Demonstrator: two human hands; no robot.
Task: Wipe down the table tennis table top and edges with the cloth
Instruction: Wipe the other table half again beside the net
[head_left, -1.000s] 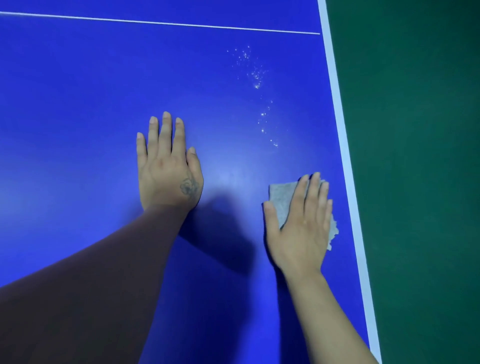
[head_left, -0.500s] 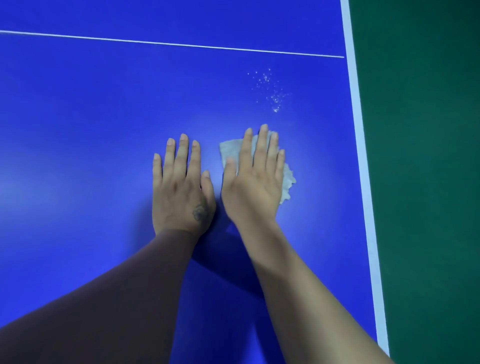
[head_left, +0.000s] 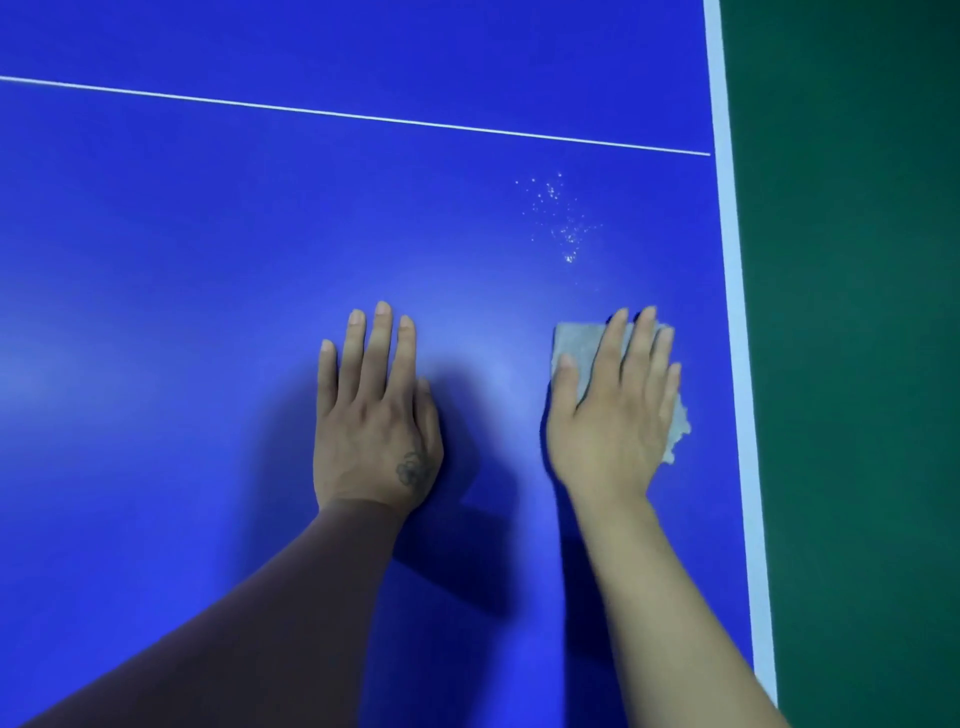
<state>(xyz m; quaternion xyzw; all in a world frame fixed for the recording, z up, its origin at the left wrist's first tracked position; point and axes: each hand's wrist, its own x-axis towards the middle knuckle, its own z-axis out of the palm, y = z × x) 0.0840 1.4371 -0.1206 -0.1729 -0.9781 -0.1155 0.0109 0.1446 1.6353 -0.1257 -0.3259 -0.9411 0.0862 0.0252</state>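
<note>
Though flattened, cloth (head_left: 576, 348) under right hand (head_left: 613, 415)

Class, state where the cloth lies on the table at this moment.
In the head view, the cloth lies flat under the right hand, near the table's white right edge stripe, just below the droplets.

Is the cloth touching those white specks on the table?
Apart. The head view shows bare blue table between the cloth and the white specks.

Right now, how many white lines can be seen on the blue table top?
2. A thin white line runs across the far part of the table top. A wide white line runs along its right edge. Others may lie outside the view.
</note>
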